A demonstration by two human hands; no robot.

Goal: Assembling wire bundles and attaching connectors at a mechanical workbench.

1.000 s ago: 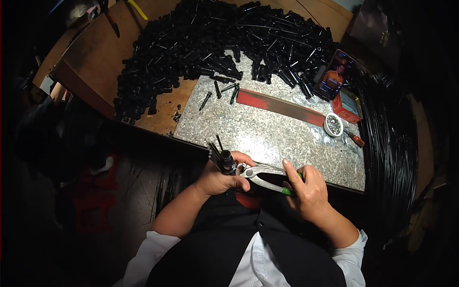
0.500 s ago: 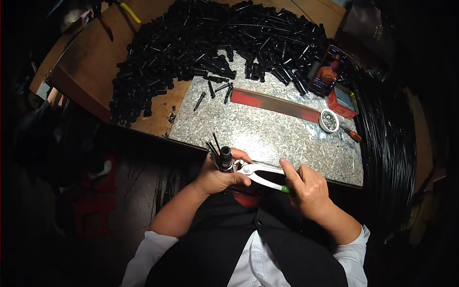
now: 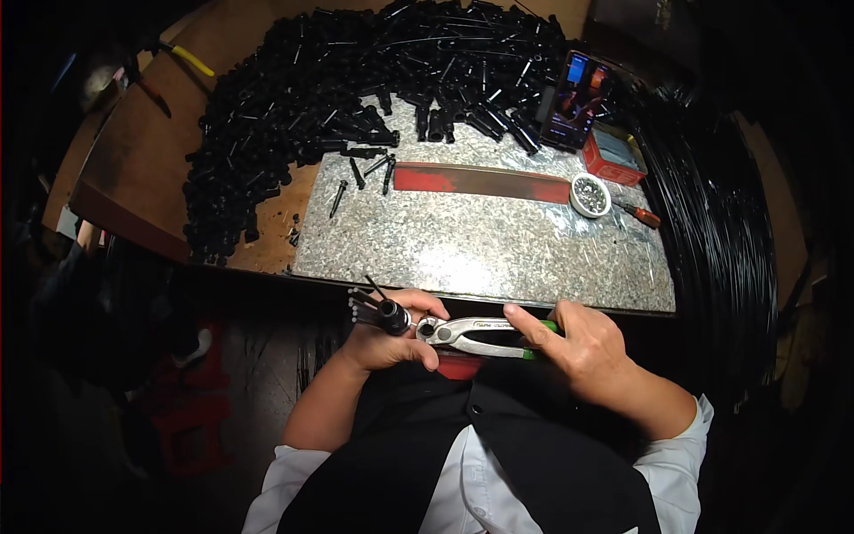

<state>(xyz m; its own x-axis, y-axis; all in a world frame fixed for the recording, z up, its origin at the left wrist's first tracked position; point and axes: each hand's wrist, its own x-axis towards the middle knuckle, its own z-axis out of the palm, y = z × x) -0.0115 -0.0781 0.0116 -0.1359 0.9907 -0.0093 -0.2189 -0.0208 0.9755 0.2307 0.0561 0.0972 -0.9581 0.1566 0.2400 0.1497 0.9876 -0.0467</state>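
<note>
My left hand is wrapped round a black tubular part in front of the stone slab's near edge. Several thin black rods stick up from it beside the tube's round open end. In my right hand is a pair of pincers with silver jaws and green grips, the index finger stretched along the upper handle. The jaws sit right by the tube's side, next to my left fingers. Whether they bite on anything is too small to tell.
A large heap of black tubular parts covers the back of the granite slab. On the slab lie a red-brown bar, a white cup of small metal pieces, an orange-handled screwdriver, a red box and a phone.
The pincers' head has turned and moved left and slightly down along with the black part. My left hand has shifted left with them. The whole view has swung a little.
</note>
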